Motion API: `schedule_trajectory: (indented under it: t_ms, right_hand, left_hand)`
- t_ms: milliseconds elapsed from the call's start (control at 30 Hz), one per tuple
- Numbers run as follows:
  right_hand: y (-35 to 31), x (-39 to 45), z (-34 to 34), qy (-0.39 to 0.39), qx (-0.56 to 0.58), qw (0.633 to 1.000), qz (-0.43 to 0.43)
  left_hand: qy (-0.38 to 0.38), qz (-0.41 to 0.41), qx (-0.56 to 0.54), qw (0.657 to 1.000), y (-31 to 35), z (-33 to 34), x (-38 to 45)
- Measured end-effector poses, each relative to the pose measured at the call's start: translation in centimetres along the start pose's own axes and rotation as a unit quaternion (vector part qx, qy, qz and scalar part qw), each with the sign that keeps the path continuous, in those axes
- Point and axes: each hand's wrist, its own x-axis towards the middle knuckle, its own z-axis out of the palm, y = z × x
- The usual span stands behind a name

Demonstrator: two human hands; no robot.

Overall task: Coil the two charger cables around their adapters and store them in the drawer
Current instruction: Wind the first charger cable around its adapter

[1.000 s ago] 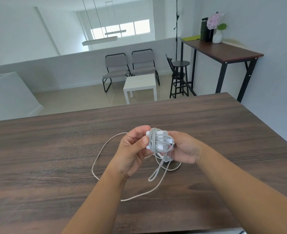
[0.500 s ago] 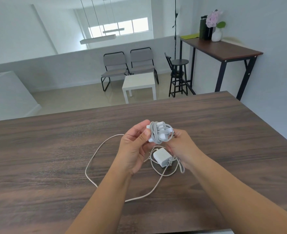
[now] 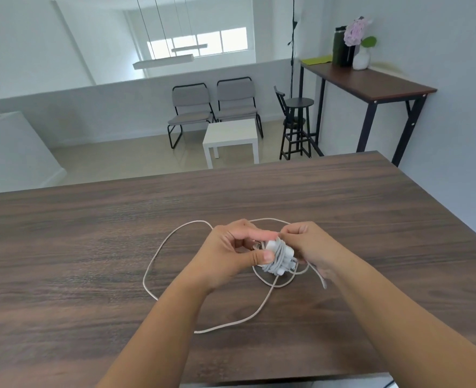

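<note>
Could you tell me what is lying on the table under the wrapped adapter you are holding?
Under the wrapped adapter, loose white cable loops over the wooden table. The hands cover whatever lies directly beneath them, so a second adapter cannot be seen there.

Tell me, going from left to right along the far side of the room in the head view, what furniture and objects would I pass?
Two grey chairs → white side table → black stool → tall desk bearing a dark bottle and then a flower vase.

hands (image 3: 270, 249) gripping wrapped adapter (image 3: 278, 257), wooden table (image 3: 91, 247)
</note>
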Motion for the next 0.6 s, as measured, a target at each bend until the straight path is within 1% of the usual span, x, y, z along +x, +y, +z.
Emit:
schedule_trajectory:
  t_ms: [100,267,367,500,533,600]
  right_hand:
    - [-0.1,-0.4,-0.1,0.050,0.028,0.998,-0.027]
    - [0.6,-0.3,-0.8,0.123,0.034,0.984,-0.127]
    - [0.7,0.0,-1.1,0.163,0.029,0.974,-0.158]
    - [1.2,0.2,-1.2,0.165,0.011,0.972,-0.167]
    - [1.5,0.3,-1.2,0.158,0.011,0.975,-0.155]
    - [2.2,0.4,-1.1,0.119,0.015,0.986,-0.111]
  left_hand:
    - [-0.027,-0.005,0.052,0.998,-0.3,0.2,-0.2]
    - [-0.026,-0.019,0.026,0.999,-0.7,0.8,-0.4]
    - [-0.031,-0.030,0.016,0.999,-0.8,0.7,-0.4]
    - [-0.040,-0.048,-0.013,0.998,-1.1,1.2,-0.3]
    - [-0.035,-0.047,-0.026,0.998,-1.1,1.3,-0.3]
    - [-0.022,-0.043,-0.068,0.997,-0.9,1.2,-0.1]
